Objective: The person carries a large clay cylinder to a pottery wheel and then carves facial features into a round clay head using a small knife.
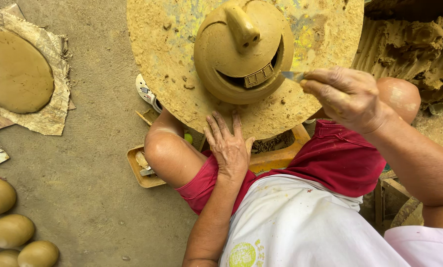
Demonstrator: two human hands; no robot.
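Observation:
A round clay pot shaped like a face [241, 49], with a long nose, a cut smiling mouth and square teeth, stands on a clay-crusted round wheel [157, 59]. My right hand [347, 96] grips a small blade [293, 75] whose tip touches the right corner of the mouth. My left hand [229, 146] lies flat, fingers spread, on the near rim of the wheel just below the pot. It holds nothing.
A flat clay slab on sacking [16, 71] lies at the far left. Several smooth clay balls [11, 230] sit at the lower left. A small tray with tools [142, 170] is beside my knee. A heap of raw clay [414, 44] is at the upper right.

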